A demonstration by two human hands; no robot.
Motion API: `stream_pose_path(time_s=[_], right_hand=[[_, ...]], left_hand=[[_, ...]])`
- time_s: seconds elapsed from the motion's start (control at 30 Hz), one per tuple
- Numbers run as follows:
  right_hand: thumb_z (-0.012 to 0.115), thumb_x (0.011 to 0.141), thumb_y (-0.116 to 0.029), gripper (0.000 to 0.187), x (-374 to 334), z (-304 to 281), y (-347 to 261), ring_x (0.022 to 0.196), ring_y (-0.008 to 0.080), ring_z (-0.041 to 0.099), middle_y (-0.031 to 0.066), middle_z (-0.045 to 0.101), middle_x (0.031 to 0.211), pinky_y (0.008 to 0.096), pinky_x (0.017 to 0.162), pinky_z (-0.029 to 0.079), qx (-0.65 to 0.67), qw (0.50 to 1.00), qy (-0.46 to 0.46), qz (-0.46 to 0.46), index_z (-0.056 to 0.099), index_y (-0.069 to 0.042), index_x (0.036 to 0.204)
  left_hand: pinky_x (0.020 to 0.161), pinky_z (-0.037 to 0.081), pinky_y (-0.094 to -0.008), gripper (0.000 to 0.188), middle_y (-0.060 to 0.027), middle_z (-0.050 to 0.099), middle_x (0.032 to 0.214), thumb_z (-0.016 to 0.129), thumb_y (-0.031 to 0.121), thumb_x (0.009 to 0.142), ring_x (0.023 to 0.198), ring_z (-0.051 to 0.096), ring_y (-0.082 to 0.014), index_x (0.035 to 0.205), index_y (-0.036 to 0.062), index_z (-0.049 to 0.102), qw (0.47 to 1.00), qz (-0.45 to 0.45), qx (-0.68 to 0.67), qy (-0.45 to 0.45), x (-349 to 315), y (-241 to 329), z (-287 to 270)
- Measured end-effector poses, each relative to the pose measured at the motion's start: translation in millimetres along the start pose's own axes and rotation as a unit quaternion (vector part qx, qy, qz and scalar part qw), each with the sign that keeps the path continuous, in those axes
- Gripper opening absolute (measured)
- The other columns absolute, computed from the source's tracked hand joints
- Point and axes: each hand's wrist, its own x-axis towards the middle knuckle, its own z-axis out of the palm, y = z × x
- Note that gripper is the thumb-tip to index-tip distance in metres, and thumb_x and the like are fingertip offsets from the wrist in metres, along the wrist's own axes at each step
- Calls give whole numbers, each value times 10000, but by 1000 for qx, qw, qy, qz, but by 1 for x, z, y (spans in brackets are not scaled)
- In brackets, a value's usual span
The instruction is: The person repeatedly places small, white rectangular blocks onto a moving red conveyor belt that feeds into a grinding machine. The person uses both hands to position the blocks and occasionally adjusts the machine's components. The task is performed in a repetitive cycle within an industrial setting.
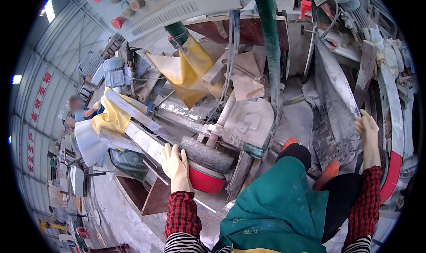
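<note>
Left hand [174,163] lies flat, fingers spread, on the grey grinding wheel [206,154] above its red guard [205,181]: probably heavy, rigid, abrasive; best taken at the rim. Right hand [366,127] presses open against a dusty stone slab [336,97], likely heavy, brittle, sharp-edged.

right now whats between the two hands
In the head view, between the left hand on the red-rimmed grinding wheel and the right hand on the grey stone slab lie a dusty pipe and the green apron.

Left hand [174,164] on grinding wheel [205,157], right hand [367,127] probably touching slab [337,106]
</note>
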Motion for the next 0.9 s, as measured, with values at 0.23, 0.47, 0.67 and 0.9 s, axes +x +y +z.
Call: stream_pose_path(time_s=[0.23, 0.47, 0.67, 0.9], right_hand=[[532, 1058, -186, 356, -20, 26, 37, 809, 116, 635, 70, 692, 975, 260, 739, 536, -311, 935, -129, 116, 578, -33, 1375], [513, 1062, -185, 377, -33, 26, 34, 846, 135, 668, 81, 707, 972, 266, 748, 539, -320, 927, -142, 135, 557, -16, 1396], [513, 1062, -186, 387, -29, 27, 31, 827, 118, 656, 76, 707, 973, 255, 745, 534, -311, 924, -158, 159, 556, -17, 1407], [519, 1063, -185, 378, -27, 49, 20, 818, 95, 630, 55, 700, 970, 245, 752, 530, -291, 920, -195, 177, 569, -30, 1404]], left_hand=[[1000, 420, -478, 339, -180, 603, 1313, 698, 248, 862, 1180, 541, -382, 1147, 68, 666, 1000, -10, -6, -24, -2, 8, -3], [1024, 429, -483, 423, -198, 609, 1302, 751, 187, 834, 1187, 555, -395, 1219, 49, 643, 998, -16, -61, -27, -6, 5, -4], [1079, 413, -478, 571, -230, 559, 1397, 787, 301, 846, 1277, 519, -421, 1313, 32, 599, 981, -135, -106, -94, 3, -42, 10], [1120, 364, -523, 492, -305, 477, 1462, 676, 292, 928, 1331, 444, -479, 1326, 17, 579, 988, -90, -45, -113, -3, -33, 13]])
